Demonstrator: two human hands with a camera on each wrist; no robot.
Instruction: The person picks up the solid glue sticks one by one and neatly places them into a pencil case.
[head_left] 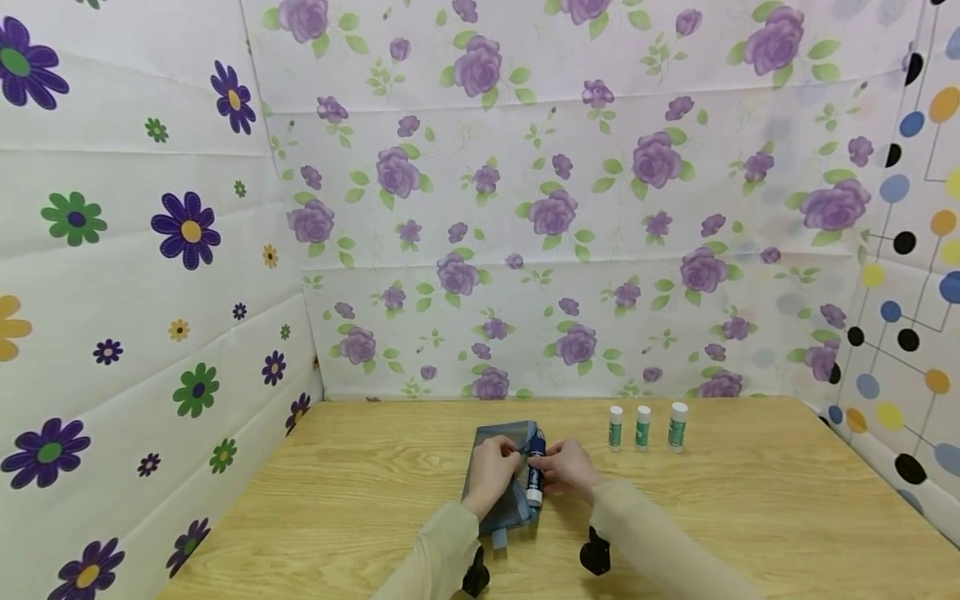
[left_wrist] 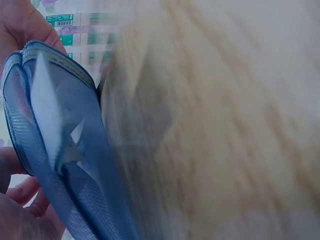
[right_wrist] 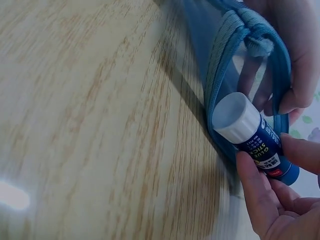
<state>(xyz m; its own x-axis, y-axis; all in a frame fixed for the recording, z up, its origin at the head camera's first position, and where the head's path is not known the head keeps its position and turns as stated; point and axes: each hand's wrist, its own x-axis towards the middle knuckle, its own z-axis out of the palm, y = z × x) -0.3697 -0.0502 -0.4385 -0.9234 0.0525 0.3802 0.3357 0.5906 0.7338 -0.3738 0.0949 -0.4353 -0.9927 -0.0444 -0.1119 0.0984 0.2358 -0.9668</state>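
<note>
My left hand (head_left: 491, 471) grips the rim of a blue-grey mesh zip pouch (head_left: 513, 508) lying on the table. In the right wrist view the pouch's zipped mouth (right_wrist: 221, 65) gapes open. My right hand (head_left: 573, 468) pinches a dark blue glue stick (right_wrist: 267, 145) with a white cap between thumb and fingers. The stick lies at the mouth, its capped end just inside the rim. In the left wrist view, the left hand (left_wrist: 25, 205) is behind the mesh, and a white piece (left_wrist: 47, 110) shows at the pouch.
Three white-capped glue sticks with green labels, a left one (head_left: 616, 429), a middle one (head_left: 642, 429) and a larger right one (head_left: 677, 427), stand upright at the back right of the wooden table (head_left: 337, 483). Patterned cloth walls (head_left: 517, 317) enclose the back and sides.
</note>
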